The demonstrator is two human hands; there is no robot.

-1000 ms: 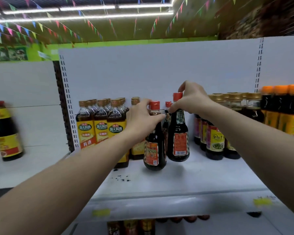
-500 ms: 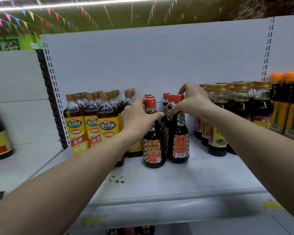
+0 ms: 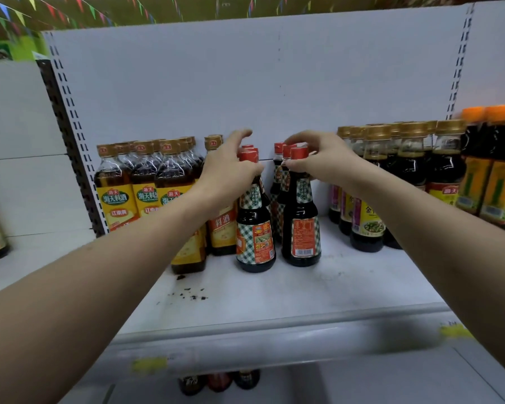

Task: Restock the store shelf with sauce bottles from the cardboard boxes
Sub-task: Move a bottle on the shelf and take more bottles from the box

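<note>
to finish well i should let go upward without knocking either one, labels facing out. my left hand (image 3: 231,173) lies loosely open against the left bottle (image 3: 255,234) at its neck; my right hand (image 3: 324,161) pinches the cap of the right bottle (image 3: 301,228). both stand side by side on the shelf (image 3: 274,298).

- Left sauce bottle (image 3: 255,228) and right sauce bottle (image 3: 301,225) stand side by side mid-shelf (image 3: 274,295), with others behind.
- Wine bottles (image 3: 120,185) stand to their left, larger bottles (image 3: 411,158) to their right.
</note>
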